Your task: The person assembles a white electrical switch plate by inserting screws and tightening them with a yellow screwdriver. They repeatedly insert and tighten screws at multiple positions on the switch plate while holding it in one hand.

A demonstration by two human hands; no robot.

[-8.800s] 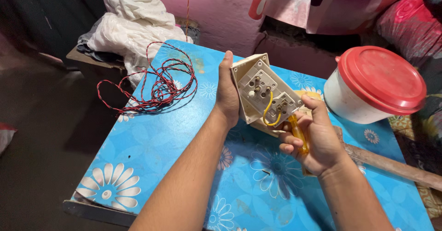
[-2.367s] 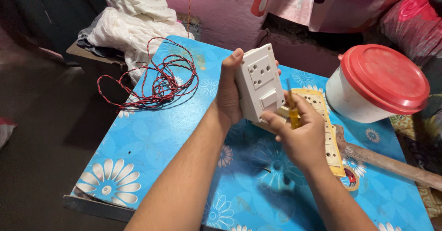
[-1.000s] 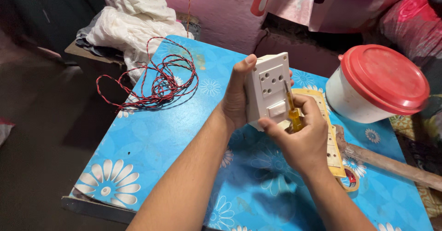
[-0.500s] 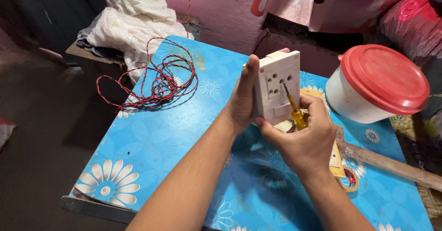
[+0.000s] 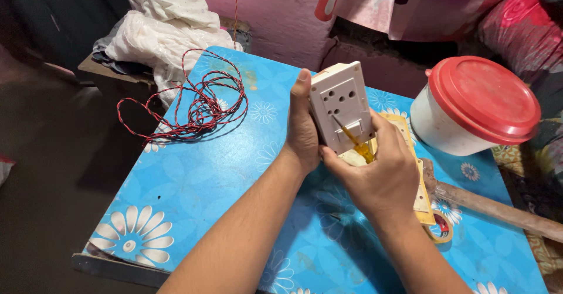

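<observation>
Screwdriver mostly hidden in right hand, fingers curled round its yellow handle, tip on one white socket plate, frame centre. Left hand grips plate's left edge, thumb up, other fingers hidden behind. One red-black wire coil upper left, one red-lidded tub right, tape roll half covered, wooden handle cut off right.
</observation>
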